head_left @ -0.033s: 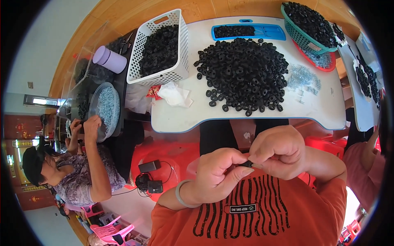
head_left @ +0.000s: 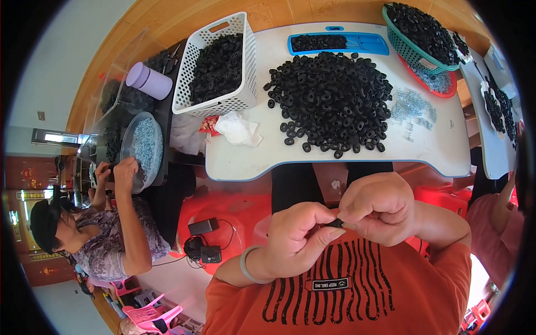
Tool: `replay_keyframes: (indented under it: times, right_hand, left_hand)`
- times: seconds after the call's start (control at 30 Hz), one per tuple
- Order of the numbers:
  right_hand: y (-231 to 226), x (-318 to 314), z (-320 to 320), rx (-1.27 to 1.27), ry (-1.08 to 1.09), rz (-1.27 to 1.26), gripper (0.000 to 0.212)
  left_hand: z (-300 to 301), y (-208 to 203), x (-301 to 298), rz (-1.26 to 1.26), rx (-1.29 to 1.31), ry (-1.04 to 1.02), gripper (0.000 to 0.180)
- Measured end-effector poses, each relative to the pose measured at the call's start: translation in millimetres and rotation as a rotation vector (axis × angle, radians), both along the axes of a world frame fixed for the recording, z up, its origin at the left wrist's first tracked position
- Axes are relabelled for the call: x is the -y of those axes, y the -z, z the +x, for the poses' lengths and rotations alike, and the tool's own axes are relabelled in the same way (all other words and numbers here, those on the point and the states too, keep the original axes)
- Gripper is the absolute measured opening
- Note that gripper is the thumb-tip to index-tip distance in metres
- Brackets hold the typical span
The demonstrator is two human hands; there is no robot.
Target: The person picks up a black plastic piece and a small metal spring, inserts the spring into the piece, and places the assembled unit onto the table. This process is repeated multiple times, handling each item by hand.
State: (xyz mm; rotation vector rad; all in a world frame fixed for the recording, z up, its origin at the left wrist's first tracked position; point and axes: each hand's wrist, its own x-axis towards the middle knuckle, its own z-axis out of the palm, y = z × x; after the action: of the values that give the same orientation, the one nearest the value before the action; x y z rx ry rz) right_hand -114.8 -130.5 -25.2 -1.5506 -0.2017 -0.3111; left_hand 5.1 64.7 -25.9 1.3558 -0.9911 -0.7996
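In front of my chest, my left hand (head_left: 301,237) pinches a small black part (head_left: 335,223) between thumb and fingers. My right hand (head_left: 379,209) meets it there, its fingers closed and curled at the part's other end. Whatever the right fingertips grip is too small and covered to make out. Beyond both hands, a large heap of small black rounded parts with holes (head_left: 332,100) lies on the white table (head_left: 240,162). To the heap's right is a loose scatter of small shiny clear-blue pieces (head_left: 413,109).
A white basket (head_left: 248,84) of black parts stands left, beside a lilac bottle (head_left: 149,81). A blue tray (head_left: 365,43) lies behind the heap; a green basket (head_left: 399,42) rests over a red dish (head_left: 453,85). At left, a co-worker (head_left: 120,229) reaches to a bowl (head_left: 159,139).
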Motion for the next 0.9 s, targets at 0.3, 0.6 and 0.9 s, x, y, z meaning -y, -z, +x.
replay_keyframes:
  times: [0.3, 0.6, 0.9]
  right_hand:
    - [12, -11, 18, 0.129, 0.170, -0.201, 0.020]
    - [26, 5, 35, 0.048, -0.039, -0.156, 0.020]
    - [46, -3, 55, -0.043, -0.138, -0.118, 0.020]
  left_hand:
    - [7, 17, -2, -0.041, 0.183, -0.109, 0.018]
    - [32, 30, -7, 0.038, 0.147, 0.007, 0.017]
    - [50, 47, -23, 0.115, 0.001, 0.077, 0.016]
